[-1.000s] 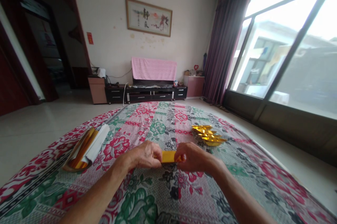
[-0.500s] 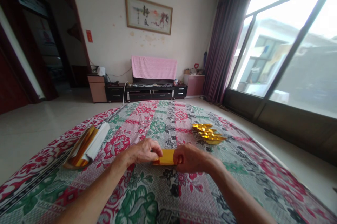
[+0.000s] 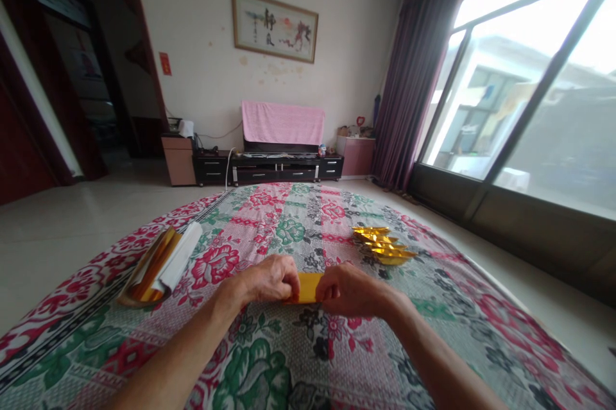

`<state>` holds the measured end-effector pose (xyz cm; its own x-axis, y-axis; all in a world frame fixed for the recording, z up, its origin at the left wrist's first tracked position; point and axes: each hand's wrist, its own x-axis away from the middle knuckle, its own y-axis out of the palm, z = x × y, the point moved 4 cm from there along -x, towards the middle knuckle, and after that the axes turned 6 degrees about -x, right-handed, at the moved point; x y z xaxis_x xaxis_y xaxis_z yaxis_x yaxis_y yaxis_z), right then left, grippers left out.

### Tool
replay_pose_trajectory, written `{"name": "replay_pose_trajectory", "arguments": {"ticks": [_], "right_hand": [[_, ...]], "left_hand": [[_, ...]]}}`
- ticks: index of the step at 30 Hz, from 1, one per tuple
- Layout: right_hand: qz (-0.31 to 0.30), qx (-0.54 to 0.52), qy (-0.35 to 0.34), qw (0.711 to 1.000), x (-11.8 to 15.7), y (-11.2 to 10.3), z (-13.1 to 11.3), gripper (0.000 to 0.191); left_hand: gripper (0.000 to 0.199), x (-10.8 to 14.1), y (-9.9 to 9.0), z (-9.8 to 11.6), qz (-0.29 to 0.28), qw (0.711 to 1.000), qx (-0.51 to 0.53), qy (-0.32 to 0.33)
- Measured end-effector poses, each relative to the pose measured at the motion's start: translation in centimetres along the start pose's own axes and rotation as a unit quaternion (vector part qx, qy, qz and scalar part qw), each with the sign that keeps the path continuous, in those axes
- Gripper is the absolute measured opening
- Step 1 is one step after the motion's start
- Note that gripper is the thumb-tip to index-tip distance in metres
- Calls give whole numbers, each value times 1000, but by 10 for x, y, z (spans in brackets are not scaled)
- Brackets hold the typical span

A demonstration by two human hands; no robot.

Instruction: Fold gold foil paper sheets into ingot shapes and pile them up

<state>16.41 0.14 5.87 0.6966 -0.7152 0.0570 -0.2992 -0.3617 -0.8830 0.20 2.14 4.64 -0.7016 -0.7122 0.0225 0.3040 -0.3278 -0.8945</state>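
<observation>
A small folded piece of yellow-gold paper (image 3: 308, 287) lies flat near the middle of the table, between my two hands. My left hand (image 3: 273, 278) has its fingers curled and closed on the paper's left end. At the right end, my right hand (image 3: 344, 290) is closed too, with its fingertips pinching the paper's edge. The fingers hide both ends of the paper. Several shiny gold folded-paper ingots (image 3: 385, 246) sit in a stacked row beyond my right hand.
A bundle of gold and white paper sheets (image 3: 158, 265) lies at the left of the table. A flowered tablecloth (image 3: 253, 371) covers the table. Farther back stand a low black cabinet (image 3: 260, 174) and a screen under a pink cloth (image 3: 283, 122). Windows run along the right.
My left hand has shifted slightly right along the paper, covering more of its left end. My right hand stays nearly in place. The camera view has moved a little.
</observation>
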Motion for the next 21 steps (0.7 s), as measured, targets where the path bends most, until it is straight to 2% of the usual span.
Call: {"name": "replay_pose_trajectory", "arguments": {"ticks": [7, 11, 16, 21], "right_hand": [[53, 11, 1, 999, -2, -3, 0, 22], [58, 11, 16, 998, -2, -3, 1, 21], [69, -9, 41, 997, -1, -6, 3, 20], [87, -18, 42, 995, -2, -8, 3, 21]], "left_hand": [[22, 0, -2, -1, 2, 1000, -5, 4], [26, 0, -3, -4, 5, 1000, 10, -21], [19, -3, 1, -8, 11, 1000, -8, -7], [20, -6, 0, -11, 23, 999, -28, -27]]}}
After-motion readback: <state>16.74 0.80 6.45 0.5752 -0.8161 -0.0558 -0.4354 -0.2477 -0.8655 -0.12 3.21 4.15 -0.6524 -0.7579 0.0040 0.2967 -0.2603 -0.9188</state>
